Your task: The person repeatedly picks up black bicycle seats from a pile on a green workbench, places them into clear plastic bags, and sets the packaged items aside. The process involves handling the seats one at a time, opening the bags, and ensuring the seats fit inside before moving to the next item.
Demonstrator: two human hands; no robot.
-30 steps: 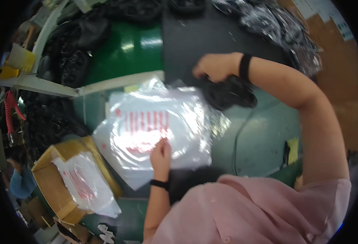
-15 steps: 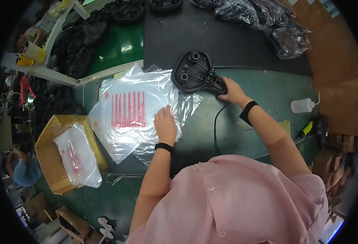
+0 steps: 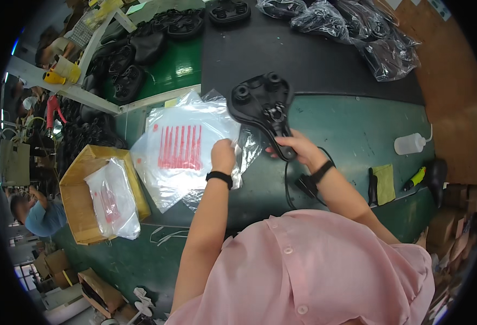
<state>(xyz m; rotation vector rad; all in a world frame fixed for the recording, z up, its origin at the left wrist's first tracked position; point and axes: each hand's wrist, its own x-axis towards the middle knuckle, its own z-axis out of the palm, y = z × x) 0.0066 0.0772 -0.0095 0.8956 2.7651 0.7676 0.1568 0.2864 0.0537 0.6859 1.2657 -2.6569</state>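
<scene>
A black bicycle saddle (image 3: 265, 103) is held underside up over the green table, its wide end away from me. My right hand (image 3: 298, 149) is closed round its narrow nose. Left of it lies a stack of clear plastic bags (image 3: 179, 116) with red printed stripes. At the right edge of the stack, my left hand (image 3: 223, 156) has its fingers curled together on the top plastic bag. The fingertips are partly hidden.
A yellow box (image 3: 73, 189) with more bags stands at left. Several saddles (image 3: 184, 24) lie at the far side, with plastic-wrapped ones (image 3: 382, 51) at the far right. A squeeze bottle (image 3: 409, 143), a green cloth (image 3: 384, 184) and a cutter (image 3: 416, 177) are on the right.
My right hand has drawn the saddle nearer and turned it so that its nose points toward me. The fingers of my left hand have curled in at the bags' edge.
</scene>
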